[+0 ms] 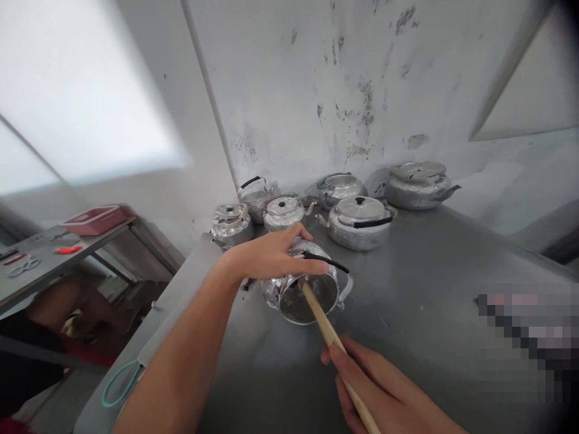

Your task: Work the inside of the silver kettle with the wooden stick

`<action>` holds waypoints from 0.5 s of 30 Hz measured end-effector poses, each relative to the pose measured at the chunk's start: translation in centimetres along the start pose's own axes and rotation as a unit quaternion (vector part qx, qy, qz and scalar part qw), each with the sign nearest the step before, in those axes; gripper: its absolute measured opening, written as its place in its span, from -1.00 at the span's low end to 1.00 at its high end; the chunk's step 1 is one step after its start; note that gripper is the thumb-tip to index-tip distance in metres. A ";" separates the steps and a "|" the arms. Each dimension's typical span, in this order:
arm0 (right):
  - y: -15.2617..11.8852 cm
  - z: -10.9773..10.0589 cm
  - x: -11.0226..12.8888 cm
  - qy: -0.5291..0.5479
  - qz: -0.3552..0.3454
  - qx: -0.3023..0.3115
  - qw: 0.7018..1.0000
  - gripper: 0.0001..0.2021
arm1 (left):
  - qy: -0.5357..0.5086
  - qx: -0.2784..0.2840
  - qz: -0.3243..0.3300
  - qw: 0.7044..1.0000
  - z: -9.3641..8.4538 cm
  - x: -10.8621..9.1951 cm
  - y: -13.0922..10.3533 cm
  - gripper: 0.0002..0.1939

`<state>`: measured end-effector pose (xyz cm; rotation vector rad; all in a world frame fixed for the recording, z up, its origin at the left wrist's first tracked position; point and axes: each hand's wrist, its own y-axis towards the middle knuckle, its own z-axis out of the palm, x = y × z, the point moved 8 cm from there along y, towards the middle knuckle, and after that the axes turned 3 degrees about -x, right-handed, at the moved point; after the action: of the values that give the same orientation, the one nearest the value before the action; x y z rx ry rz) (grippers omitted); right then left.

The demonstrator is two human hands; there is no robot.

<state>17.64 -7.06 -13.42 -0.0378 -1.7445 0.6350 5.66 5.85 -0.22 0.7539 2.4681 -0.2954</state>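
A dented metal kettle [333, 289] lies tilted on the grey table, its open mouth facing me and its black-gripped handle folded to the right. My left hand [275, 256] is laid over the kettle's upper side and grips it, thumb along the handle; the far fingers are partly hidden. My right hand [371, 383] is wrapped round a pale wooden stick [322, 316]. The stick's far end goes into the kettle's mouth, where its tip cannot be seen.
Behind stand several more metal kettles, among them a lidded one [362, 226] and a wide one [418, 187] by the stained wall. A teal cord loop [121, 386] hangs at the table's left edge. On a side table are a pink basket [94, 222] and scissors [25, 267]; a person's leg shows beneath.
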 end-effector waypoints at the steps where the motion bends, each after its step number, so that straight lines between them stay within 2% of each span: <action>1: 0.1 0.1 -0.1 0.005 -0.007 0.008 1.000 -0.60 | -0.002 -0.007 0.001 1.000 0.0 0.0 0.0 -0.22; 3: 0.2 0.4 -0.1 0.010 -0.017 0.030 0.999 -0.58 | -0.006 -0.018 0.000 1.000 0.0 -0.1 0.1 -0.24; 7: 0.4 0.4 -0.3 0.009 -0.039 0.036 0.999 -0.56 | -0.019 -0.027 -0.017 0.999 0.2 -0.3 0.3 -0.27; 15: 1.3 0.8 -1.5 0.001 -0.052 0.049 0.997 -0.56 | -0.040 0.018 -0.032 0.999 0.8 -0.9 0.2 -0.38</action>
<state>16.94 -6.84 -15.44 0.1202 -1.6997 0.6423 6.74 5.37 -0.42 0.6651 2.4193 -0.3865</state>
